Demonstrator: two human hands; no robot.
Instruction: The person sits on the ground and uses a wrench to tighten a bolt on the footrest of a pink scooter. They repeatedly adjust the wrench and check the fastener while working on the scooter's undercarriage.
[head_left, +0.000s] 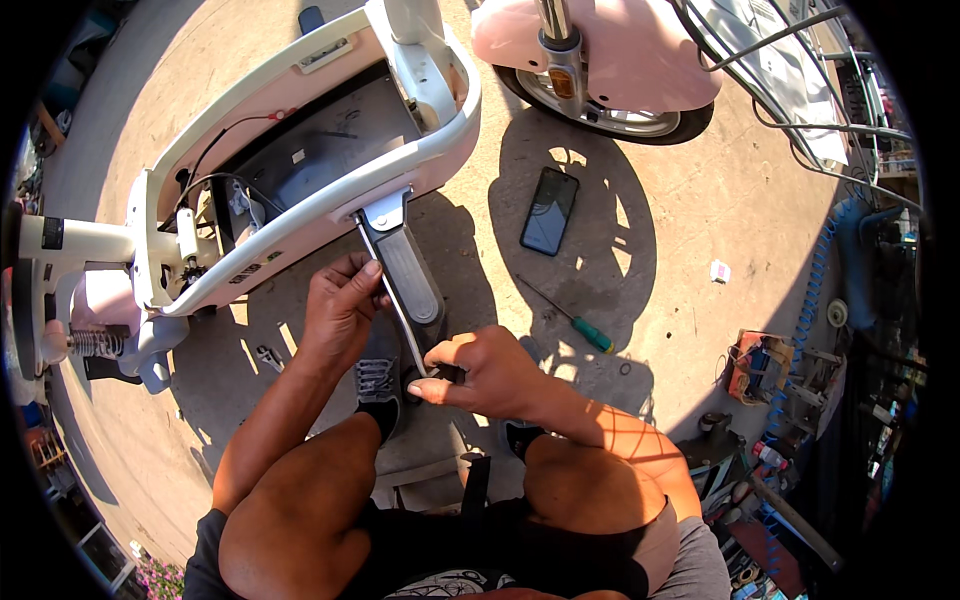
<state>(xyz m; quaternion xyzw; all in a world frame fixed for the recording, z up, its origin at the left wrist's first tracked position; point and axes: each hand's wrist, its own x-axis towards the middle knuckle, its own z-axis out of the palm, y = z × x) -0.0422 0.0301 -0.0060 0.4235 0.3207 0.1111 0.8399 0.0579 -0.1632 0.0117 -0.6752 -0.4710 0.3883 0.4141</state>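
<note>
A long, slim metal rod-like tool (403, 322) slants from the side of a pink and white scooter body (405, 160) down toward me. Its far tip meets the body beside the white bracket (384, 212) of a grey footrest (408, 275). Partway along the shaft, my left hand (342, 298) is closed around it, thumb on top. My right hand (478, 372) pinches the near end between thumb and curled fingers. The exact shape of the tool's tip and near end is hard to make out. The footrest sticks out just right of the shaft.
On the concrete ground lie a phone (549, 210), a green-handled screwdriver (593, 335) and a small white-pink box (720, 271). Another pink scooter's front wheel (640, 122) stands at the far side. Tools and a coiled blue hose (806, 300) crowd the right. My shoe (377, 378) is under my hands.
</note>
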